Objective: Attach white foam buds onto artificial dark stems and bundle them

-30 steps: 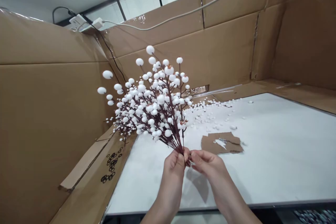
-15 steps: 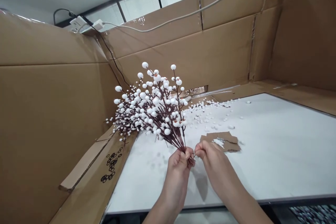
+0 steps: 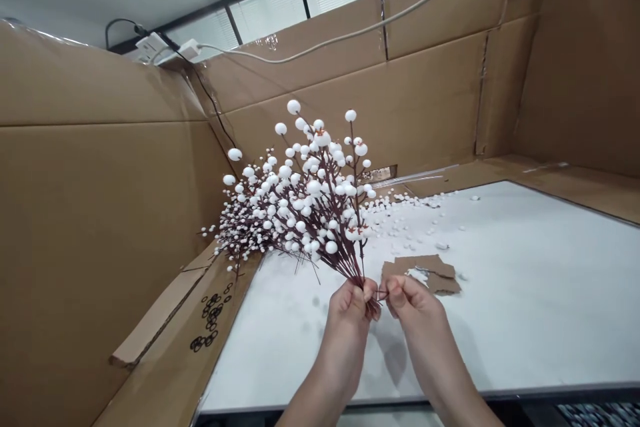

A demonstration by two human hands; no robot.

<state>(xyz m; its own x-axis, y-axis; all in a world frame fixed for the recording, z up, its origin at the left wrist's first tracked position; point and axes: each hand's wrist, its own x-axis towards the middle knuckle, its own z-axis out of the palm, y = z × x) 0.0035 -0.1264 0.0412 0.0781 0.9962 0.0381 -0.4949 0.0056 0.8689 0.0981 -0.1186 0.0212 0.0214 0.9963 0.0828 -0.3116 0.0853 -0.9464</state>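
My left hand [image 3: 353, 303] is closed round the lower stems of a bunch of artificial berry branches [image 3: 345, 233], dark brown stalks with round white berries. The bunch leans up and to the left above the white board. Just right of the stem ends, my right hand [image 3: 410, 300] pinches a thin dark rubber band [image 3: 383, 293], stretched between the two hands. Its far end is hidden by the left fingers. Behind the held bunch, a larger heap of similar berry branches [image 3: 240, 217] lies at the board's left edge.
Several black rings [image 3: 213, 313] lie on the cardboard at the left. A torn cardboard piece [image 3: 443, 283] rests on the white board [image 3: 540, 307], with loose white berries [image 3: 395, 213] farther back. Cardboard walls [image 3: 430, 93] surround the board; a white cable [image 3: 330, 38] hangs across the back.
Both hands and the held bunch have moved slightly to the right, and the bunch stands a little higher. The right hand has turned, and the dark band shows more clearly between the hands.
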